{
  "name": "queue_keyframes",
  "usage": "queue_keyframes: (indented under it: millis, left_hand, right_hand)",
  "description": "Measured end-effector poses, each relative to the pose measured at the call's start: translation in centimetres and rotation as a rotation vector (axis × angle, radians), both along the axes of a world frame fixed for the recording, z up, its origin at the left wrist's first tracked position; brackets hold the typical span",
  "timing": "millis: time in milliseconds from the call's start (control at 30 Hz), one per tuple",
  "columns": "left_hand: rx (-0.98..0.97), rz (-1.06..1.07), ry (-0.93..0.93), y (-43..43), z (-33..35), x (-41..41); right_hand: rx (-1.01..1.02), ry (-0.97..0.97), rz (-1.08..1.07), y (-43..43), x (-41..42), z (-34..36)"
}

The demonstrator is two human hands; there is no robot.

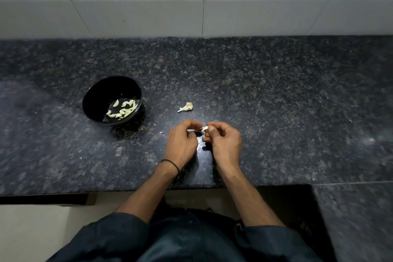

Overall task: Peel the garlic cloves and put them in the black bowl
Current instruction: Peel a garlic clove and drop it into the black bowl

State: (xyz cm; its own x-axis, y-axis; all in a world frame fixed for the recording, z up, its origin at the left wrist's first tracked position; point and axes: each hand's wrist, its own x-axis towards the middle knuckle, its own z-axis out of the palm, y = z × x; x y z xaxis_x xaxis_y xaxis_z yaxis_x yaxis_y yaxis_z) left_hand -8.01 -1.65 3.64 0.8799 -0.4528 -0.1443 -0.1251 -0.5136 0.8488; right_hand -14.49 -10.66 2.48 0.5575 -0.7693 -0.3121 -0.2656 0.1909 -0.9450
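Head view looked down on a dark speckled stone worktop (276, 102) backed by a wall of pale tiles (191, 6), with a light floor (32, 229) below its front edge. Both hands met close over the worktop near that edge. The right hand (225, 140) pinched a small garlic clove (204, 128) at its fingertips. The left hand (181, 140), a black band (172, 165) on its wrist, curled its fingers onto the clove's other end. Well to the left stood the black bowl (91, 95), holding peeled cloves (122, 109). A dry garlic stem (186, 107) lay just beyond the hands.
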Motion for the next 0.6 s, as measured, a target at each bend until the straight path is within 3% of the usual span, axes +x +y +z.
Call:
queue_keyframes:
  millis: [333, 467, 600]
  left_hand:
    - [-0.097, 0.053, -0.022, 0.0, -0.3, 0.2]
    - [-0.191, 0.131, 0.153, -0.2, -0.8, 0.6]
    - [-0.232, 0.129, 0.208, -0.1, -0.5, 0.3]
  right_hand:
    - [0.007, -0.051, 0.026, 0.0, -0.1, 0.7]
    - [0.214, -0.095, 0.009, -0.1, 0.3, 1.3]
    - [0.477, -0.115, -0.007, -0.4, 0.5, 1.5]
